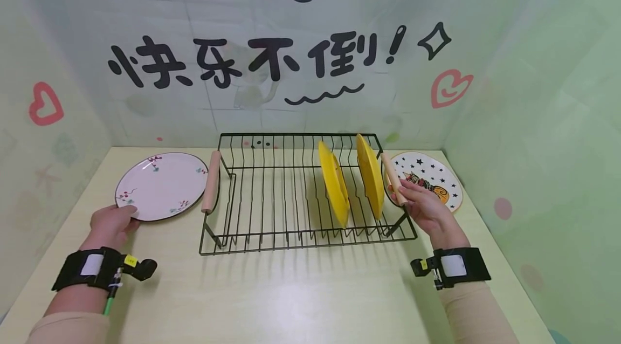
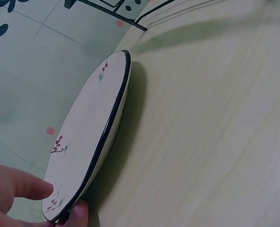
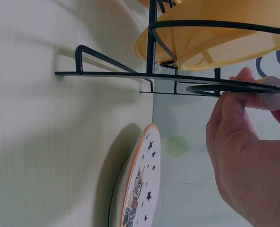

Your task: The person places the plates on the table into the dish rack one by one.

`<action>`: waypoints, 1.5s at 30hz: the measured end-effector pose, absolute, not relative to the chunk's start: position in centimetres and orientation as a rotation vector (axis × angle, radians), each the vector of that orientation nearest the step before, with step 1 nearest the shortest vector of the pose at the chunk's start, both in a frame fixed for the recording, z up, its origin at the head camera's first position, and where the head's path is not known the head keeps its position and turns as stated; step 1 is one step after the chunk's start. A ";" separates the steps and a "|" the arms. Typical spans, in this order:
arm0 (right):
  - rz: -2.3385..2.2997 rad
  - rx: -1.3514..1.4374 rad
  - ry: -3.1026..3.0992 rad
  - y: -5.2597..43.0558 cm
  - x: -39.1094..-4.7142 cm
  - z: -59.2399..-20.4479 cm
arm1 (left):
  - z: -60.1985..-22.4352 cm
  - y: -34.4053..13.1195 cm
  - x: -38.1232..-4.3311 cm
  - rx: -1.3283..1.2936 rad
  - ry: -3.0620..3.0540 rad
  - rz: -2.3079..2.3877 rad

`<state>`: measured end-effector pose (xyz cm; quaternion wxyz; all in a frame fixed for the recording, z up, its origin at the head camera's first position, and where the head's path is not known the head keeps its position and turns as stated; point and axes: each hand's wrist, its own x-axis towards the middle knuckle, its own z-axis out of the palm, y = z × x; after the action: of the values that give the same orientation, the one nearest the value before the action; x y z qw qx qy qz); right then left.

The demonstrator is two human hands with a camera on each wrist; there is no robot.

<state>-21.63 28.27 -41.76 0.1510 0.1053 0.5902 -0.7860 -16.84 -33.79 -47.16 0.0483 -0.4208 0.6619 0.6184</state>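
Observation:
My left hand (image 1: 112, 222) pinches the near-left rim of a white plate (image 1: 162, 185) with small red blossom sprigs and a dark edge. In the left wrist view, the thumb (image 2: 33, 185) lies on the plate's face and a fingertip (image 2: 78, 215) is under its rim. With my right hand (image 1: 429, 209) I hold the right wooden handle (image 1: 394, 179) of a black wire dish rack (image 1: 276, 233). Two yellow plates stand in the rack's right part, one (image 1: 335, 185) leaning in the slots and another (image 1: 371, 177) nearer the handle.
A star-patterned plate (image 1: 427, 171) with an orange rim and a cartoon figure lies to the right of the rack. The rack's left wooden handle (image 1: 211, 182) is close beside the blossom plate. Printed walls enclose the pale wooden table (image 1: 291, 301) at the back and sides.

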 end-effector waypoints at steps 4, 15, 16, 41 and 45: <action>-2.260 0.295 1.694 28.3 -21.6 -41.7 | -47.2 -33.8 -16.9 -1.271 2.030 1.910; -2.296 0.268 1.623 28.3 -21.8 -41.6 | -47.2 -34.1 -16.8 -1.446 1.858 2.015; -2.296 0.267 1.622 28.3 -21.8 -41.6 | -47.2 -34.2 -16.8 -1.449 1.847 2.025; -2.271 0.287 1.684 28.4 -21.6 -41.9 | -47.8 -33.7 -16.4 -1.419 1.791 2.171; -2.268 0.282 1.687 28.4 -21.6 -41.9 | -47.7 -33.7 -16.0 -1.432 1.739 2.221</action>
<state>-21.59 28.37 -41.88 0.1498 0.0983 0.5870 -0.7895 -16.04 -33.75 -47.74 -0.0110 -0.4525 0.5497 0.7021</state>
